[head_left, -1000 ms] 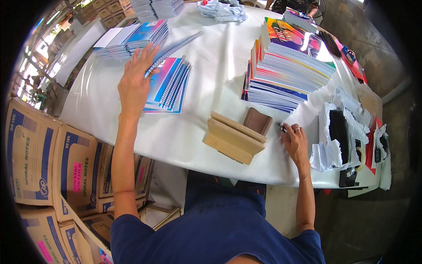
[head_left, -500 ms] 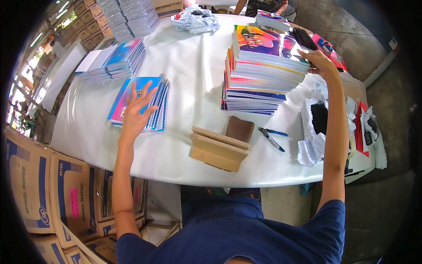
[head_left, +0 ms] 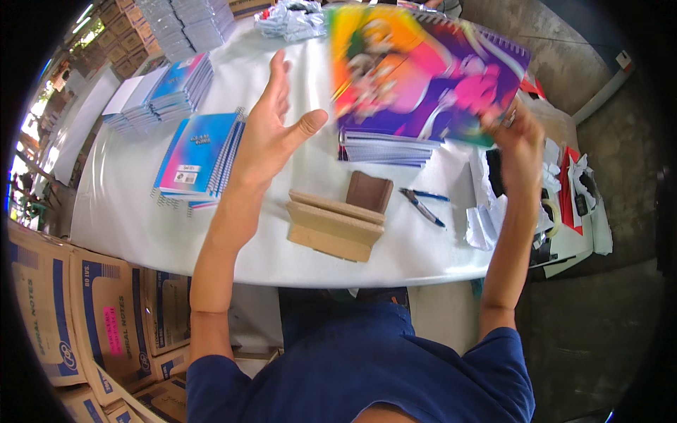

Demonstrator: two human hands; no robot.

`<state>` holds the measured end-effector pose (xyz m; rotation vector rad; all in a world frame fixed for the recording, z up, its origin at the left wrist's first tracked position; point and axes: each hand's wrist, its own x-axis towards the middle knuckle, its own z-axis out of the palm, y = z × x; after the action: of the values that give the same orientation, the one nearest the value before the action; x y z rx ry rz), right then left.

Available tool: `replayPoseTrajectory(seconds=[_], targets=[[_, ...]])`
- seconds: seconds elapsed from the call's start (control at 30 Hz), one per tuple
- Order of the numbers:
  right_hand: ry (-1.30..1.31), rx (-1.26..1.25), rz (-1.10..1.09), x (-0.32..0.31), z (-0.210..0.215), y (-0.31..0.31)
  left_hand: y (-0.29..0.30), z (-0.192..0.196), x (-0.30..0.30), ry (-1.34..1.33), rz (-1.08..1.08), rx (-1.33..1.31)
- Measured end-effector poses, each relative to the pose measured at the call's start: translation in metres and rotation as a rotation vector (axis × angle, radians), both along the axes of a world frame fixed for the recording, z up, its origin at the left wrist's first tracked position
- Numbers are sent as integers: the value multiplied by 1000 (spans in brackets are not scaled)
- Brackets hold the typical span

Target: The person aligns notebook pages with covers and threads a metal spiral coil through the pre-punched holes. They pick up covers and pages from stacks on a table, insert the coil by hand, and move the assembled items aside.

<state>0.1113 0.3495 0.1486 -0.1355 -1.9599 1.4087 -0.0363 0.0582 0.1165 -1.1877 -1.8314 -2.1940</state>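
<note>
My right hand [head_left: 516, 134] grips the near right corner of a spiral notebook [head_left: 430, 70], lifted and blurred by motion. Its cover is yellow, orange and purple, and the wire coil runs along the far edge. Beneath it shows part of a notebook stack [head_left: 388, 149], the rest hidden behind the raised cover. My left hand [head_left: 271, 130] is in the air over the table, fingers stretched and thumb apart, holding nothing. To its left lies a small pile of blue and pink spiral notebooks [head_left: 196, 151].
A brown wooden stand [head_left: 331, 236], a dark brown block [head_left: 369, 192] and blue-handled pliers [head_left: 424, 206] lie on the white table [head_left: 120, 233]. More blue notebooks [head_left: 180, 84] sit far left. Crumpled paper [head_left: 483, 225] and a tape roll [head_left: 551, 217] are at right; cartons [head_left: 106, 317] stand lower left.
My right hand has raised a notebook from the tall stack and brought it nearer. My left hand has left the blue notebook pile and moved right, toward the raised notebook.
</note>
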Motion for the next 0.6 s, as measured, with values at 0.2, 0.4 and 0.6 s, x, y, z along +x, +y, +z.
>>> replayPoseTrajectory(seconds=[0.2,0.4,0.6], targets=[[-85,-144,55,65,-125,-95,-41,-21,20,-148,-431,-275],[-57,-75,1,74,-143,-114,-42,-41,25,-166,-476,-229],[-106,29,-22,72,-162,-118,-38,-27,18,-110,-545,-365]])
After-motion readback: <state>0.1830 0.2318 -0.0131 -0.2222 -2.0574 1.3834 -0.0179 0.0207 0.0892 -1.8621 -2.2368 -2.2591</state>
